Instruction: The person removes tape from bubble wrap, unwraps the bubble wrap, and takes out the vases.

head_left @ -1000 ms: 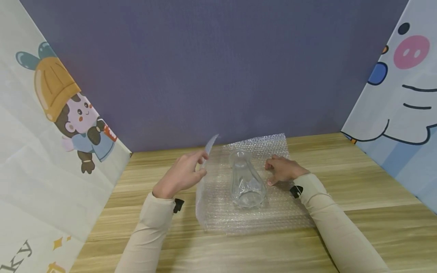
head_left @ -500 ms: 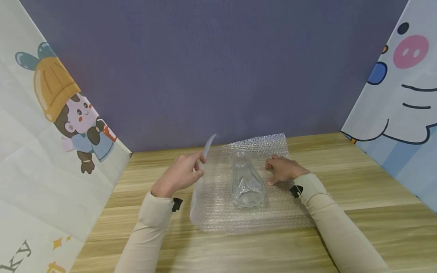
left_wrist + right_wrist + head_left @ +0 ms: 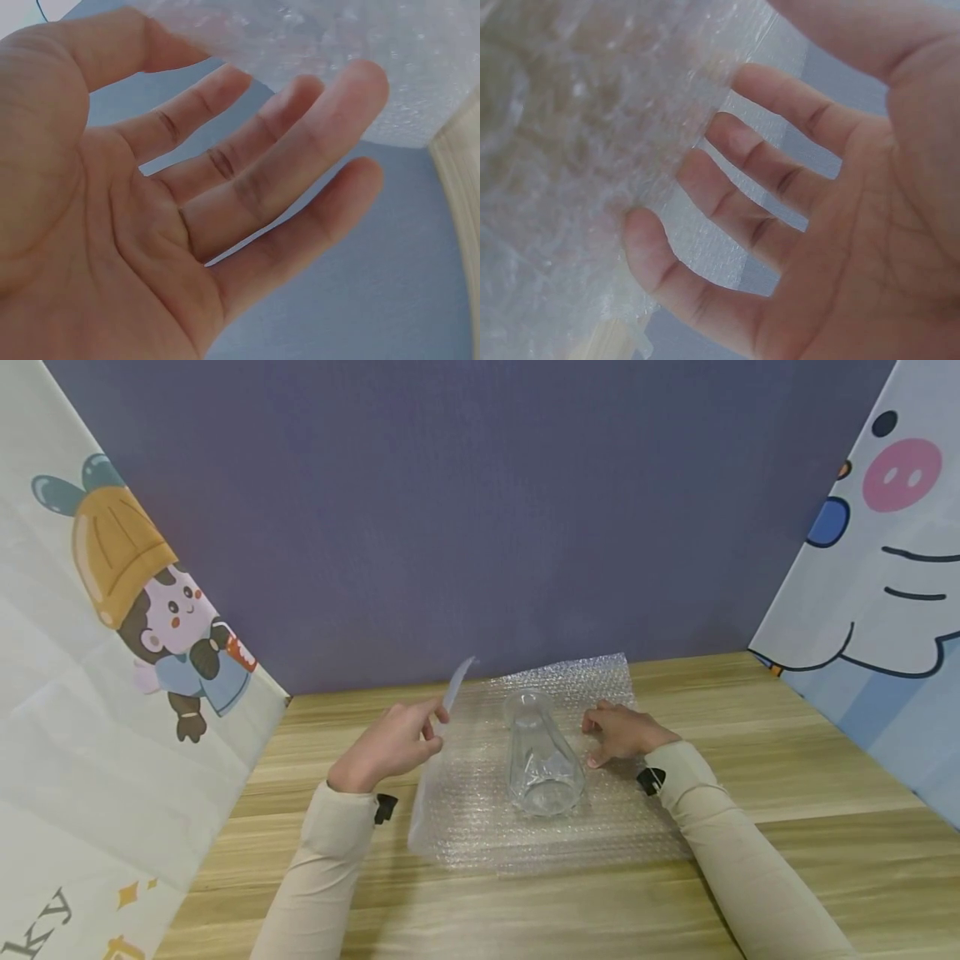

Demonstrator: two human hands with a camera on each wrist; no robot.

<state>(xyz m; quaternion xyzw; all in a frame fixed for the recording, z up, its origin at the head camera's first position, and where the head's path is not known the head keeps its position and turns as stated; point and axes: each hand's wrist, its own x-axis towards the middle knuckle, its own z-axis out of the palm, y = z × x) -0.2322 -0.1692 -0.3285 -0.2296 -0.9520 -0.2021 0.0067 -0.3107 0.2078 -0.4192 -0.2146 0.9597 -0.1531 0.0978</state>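
A clear glass vessel [image 3: 546, 764], wide at the base and narrow at the neck, lies on a bubble wrap sheet [image 3: 495, 843], its base towards me. My left hand [image 3: 390, 747] is at the sheet's raised left edge. In the left wrist view, the fingers [image 3: 300, 157] are extended and spread, with fingertips at the bubble wrap [image 3: 360, 37]. To the right of the vessel, my right hand [image 3: 624, 731] rests on the sheet, apart from the glass. Gently bent fingers [image 3: 705, 300] meet the bubble wrap [image 3: 555, 150] in the right wrist view.
A wood-grain tabletop [image 3: 787, 760] lies under the sheet. A dark purple-grey panel [image 3: 480, 527] stands along the back. White printed panels, one with a cartoon child [image 3: 180, 610] and one with a pig snout [image 3: 902, 475], flank the table.
My left hand has shifted slightly left, and the sheet's raised left edge has leaned outward and spread left. The right hand and the glass vessel have stayed put.
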